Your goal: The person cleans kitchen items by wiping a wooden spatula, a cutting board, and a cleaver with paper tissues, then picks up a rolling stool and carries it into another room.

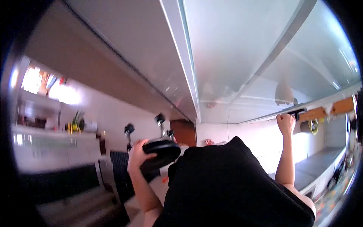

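Note:
My left hand point(140, 156) is wrapped round the edge of a wheeled stool point(162, 146), which has a round black seat. Its shiny metal legs and black casters point up and away from me, so the stool is tipped over in the air. On the other side, my right hand point(286, 123) is closed at a black door handle point(298, 113) on the edge of a frosted glass door point(234, 56). Its fingers are partly hidden from this angle.
Beyond the door edge runs a grey counter point(321, 162) with a greenish round container point(313, 127) near it. At the left are a shelf with a potted plant point(77, 123) and a dark sofa-like seat point(64, 183). A bare foot point(208, 142) shows on the pale floor.

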{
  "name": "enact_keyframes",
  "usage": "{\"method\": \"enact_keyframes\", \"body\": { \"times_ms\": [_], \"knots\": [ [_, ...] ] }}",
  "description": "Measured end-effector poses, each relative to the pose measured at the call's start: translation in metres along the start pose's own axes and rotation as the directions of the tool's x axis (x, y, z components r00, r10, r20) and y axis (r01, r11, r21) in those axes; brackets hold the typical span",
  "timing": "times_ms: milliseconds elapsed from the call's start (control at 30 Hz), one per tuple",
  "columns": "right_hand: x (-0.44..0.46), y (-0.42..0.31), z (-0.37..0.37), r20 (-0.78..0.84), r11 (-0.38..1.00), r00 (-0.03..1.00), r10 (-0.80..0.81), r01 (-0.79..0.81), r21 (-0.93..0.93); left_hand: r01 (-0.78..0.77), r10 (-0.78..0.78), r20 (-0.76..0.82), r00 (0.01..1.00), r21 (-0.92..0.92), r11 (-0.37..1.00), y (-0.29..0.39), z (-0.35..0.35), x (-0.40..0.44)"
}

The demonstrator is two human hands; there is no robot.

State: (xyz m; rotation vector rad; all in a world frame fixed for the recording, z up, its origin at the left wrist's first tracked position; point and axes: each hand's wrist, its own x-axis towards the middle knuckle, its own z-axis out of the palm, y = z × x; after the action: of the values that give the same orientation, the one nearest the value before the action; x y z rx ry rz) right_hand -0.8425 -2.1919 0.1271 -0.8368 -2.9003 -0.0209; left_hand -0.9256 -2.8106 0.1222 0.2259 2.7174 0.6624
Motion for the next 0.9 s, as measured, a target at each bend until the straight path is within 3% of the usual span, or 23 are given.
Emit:
{"method": "enact_keyframes", "body": {
  "times_ms": [67,100,133,200,267,333,433,533,700,800,900],
  "knots": [
    [-0.006,0.004,0.009,0.005,0.993,0.998,0.065,-0.064,-0.098,0.033,-0.027,0.074,0.997,-0.081,0.996,-0.077,-0.011,0.025],
    [-0.013,0.007,0.020,-0.066,0.991,0.991,0.116,-0.120,-0.066,0.100,-0.074,0.202,0.977,-0.121,0.988,-0.070,-0.040,0.035],
    [-0.015,0.003,0.026,-0.138,0.976,0.971,0.195,-0.207,-0.074,0.134,-0.125,0.201,0.971,-0.029,0.991,-0.109,-0.045,0.052],
    [-0.029,-0.017,0.013,-0.071,0.969,0.969,0.238,-0.242,-0.045,0.088,-0.091,0.256,0.962,0.025,0.996,-0.160,-0.056,0.074],
    [-0.029,-0.014,0.037,-0.077,0.938,0.953,0.292,-0.301,-0.172,0.015,-0.064,0.302,0.951,0.161,0.987,-0.197,-0.065,0.092],
    [-0.033,-0.029,0.029,-0.035,0.923,0.932,0.361,-0.362,-0.129,0.062,-0.124,0.394,0.911,0.167,0.984,-0.251,-0.059,0.132],
    [-0.048,-0.040,0.023,0.092,0.878,0.883,0.461,-0.439,-0.191,-0.099,-0.049,0.427,0.903,0.317,0.943,-0.250,-0.076,0.176],
    [-0.130,-0.055,0.029,0.026,0.811,0.842,0.539,-0.511,-0.285,-0.223,0.031,0.446,0.894,0.385,0.896,-0.269,-0.060,0.202],
    [-0.199,-0.122,-0.003,-0.078,0.666,0.680,0.729,-0.731,-0.147,-0.355,0.103,0.506,0.857,0.432,0.829,-0.319,-0.032,0.255],
    [-0.250,-0.164,0.013,-0.285,0.649,0.646,0.708,-0.755,-0.099,-0.420,0.150,0.528,0.836,0.440,0.794,-0.368,-0.009,0.272],
    [-0.293,-0.204,0.018,-0.334,0.568,0.564,0.755,-0.817,-0.096,-0.476,0.195,0.542,0.817,0.445,0.759,-0.428,0.011,0.287]
  ]
}}
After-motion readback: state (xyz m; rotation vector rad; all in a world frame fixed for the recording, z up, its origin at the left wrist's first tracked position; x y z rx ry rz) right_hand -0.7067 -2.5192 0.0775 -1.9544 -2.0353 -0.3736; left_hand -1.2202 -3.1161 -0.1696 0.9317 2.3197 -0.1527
